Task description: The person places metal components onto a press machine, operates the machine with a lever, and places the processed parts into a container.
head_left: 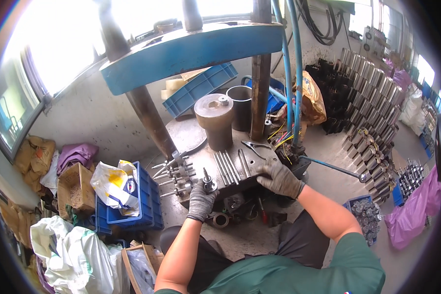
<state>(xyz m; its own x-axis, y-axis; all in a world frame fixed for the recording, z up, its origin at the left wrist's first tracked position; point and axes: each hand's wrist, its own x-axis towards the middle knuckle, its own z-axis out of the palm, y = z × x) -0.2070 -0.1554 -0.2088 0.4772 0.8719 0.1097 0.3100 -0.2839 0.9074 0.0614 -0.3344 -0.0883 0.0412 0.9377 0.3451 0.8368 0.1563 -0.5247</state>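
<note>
Left hand (201,201) grips an upright silver-grey metal shaft (207,179); right hand (281,178) — can't tell from here. Grey lugged metal pieces (185,170) look done — slim bare steel rods (226,168) seemingly remain.

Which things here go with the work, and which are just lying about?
Probably for the work:
metal part in the left hand
row of rods
cluster of shafted parts
blue press

Probably just lying about:
tilted crate
big pink bag
white sack, lower left
</note>
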